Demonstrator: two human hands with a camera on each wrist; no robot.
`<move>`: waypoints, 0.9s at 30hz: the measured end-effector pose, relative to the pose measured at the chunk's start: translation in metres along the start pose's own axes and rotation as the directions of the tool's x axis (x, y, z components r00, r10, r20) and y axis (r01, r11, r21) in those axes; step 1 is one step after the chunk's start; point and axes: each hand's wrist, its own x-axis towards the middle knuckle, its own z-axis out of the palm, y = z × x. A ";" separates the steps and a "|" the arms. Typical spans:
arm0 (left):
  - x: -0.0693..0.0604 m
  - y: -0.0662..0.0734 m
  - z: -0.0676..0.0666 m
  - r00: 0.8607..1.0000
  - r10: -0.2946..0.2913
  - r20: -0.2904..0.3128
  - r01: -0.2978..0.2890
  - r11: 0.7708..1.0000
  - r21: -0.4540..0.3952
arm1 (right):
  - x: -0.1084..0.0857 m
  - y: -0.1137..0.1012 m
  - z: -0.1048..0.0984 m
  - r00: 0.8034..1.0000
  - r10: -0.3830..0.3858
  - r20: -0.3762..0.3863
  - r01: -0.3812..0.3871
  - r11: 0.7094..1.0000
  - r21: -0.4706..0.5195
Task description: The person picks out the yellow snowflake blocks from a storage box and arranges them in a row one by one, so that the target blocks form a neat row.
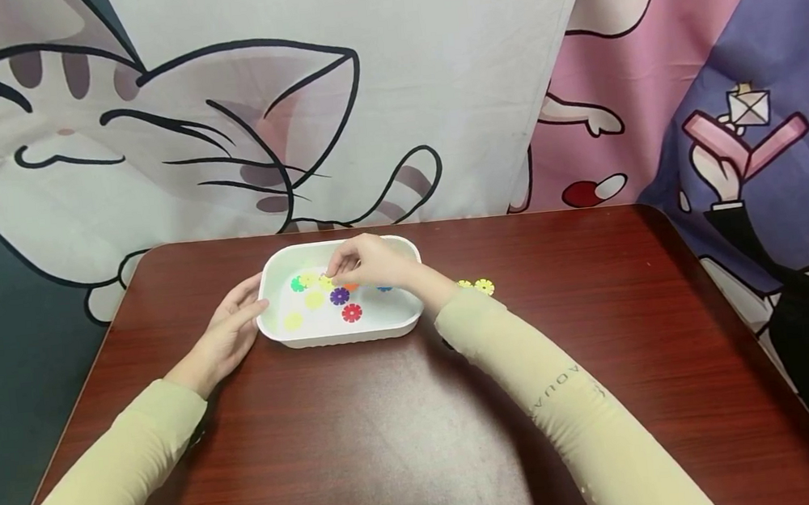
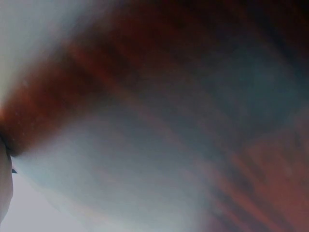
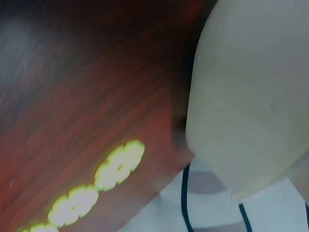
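Observation:
A white plastic tray (image 1: 382,326) stands near the table's far edge, with small flower-shaped plastic discs in it. My left hand (image 1: 230,328) grips its left end, thumb at the rim and fingers along the outside. Over the tray, my right hand (image 1: 369,262) has thumb and fingertips together at a yellow flower disc (image 1: 325,281), which they seem to pinch; the fingers partly cover it. Close by lie a purple disc (image 1: 339,296), a red disc (image 1: 353,313), a green disc (image 1: 298,284) and several yellow ones. An orange and a blue disc are partly hidden by the right hand.
Right of the tray, yellow flower discs (image 1: 484,286) lie on the brown table (image 1: 364,435), partly behind the right sleeve. In the right wrist view these yellow discs (image 3: 73,205) form a row beside the tray wall (image 3: 251,96). A cartoon-printed curtain (image 1: 432,79) hangs behind.

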 end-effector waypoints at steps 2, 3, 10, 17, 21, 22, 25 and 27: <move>0.000 0.000 0.000 1.000 -0.004 -0.002 0.004 1.000 0.005 | 0.004 0.000 0.007 1.000 -0.014 0.010 0.014 1.000 0.005; 0.000 0.000 -0.001 1.000 -0.005 -0.002 0.005 1.000 0.007 | 0.005 -0.001 0.011 1.000 -0.022 0.014 0.022 1.000 0.002; 0.000 0.000 -0.001 1.000 -0.009 0.003 0.009 1.000 0.010 | 0.017 0.000 0.035 0.993 -0.099 0.061 0.101 0.994 -0.038; 0.000 0.000 -0.001 1.000 0.016 0.023 -0.016 1.000 0.005 | 0.025 -0.005 0.055 0.989 -0.107 0.098 0.114 0.991 -0.074; 0.000 -0.001 -0.001 0.999 0.035 0.032 -0.035 0.999 -0.007 | 0.029 -0.008 0.064 0.988 -0.102 0.115 0.113 0.989 -0.095; 0.001 -0.002 -0.002 0.999 0.039 0.034 -0.038 0.999 -0.009 | 0.030 -0.008 0.065 0.988 -0.099 0.117 0.111 0.989 -0.099; 0.001 -0.002 -0.002 0.998 0.049 0.041 -0.048 0.999 -0.013 | 0.032 -0.010 0.070 0.988 -0.090 0.121 0.105 0.988 -0.115; 0.001 -0.003 -0.003 0.998 0.055 0.043 -0.054 0.998 -0.012 | 0.034 -0.010 0.073 0.988 -0.090 0.123 0.106 0.985 -0.135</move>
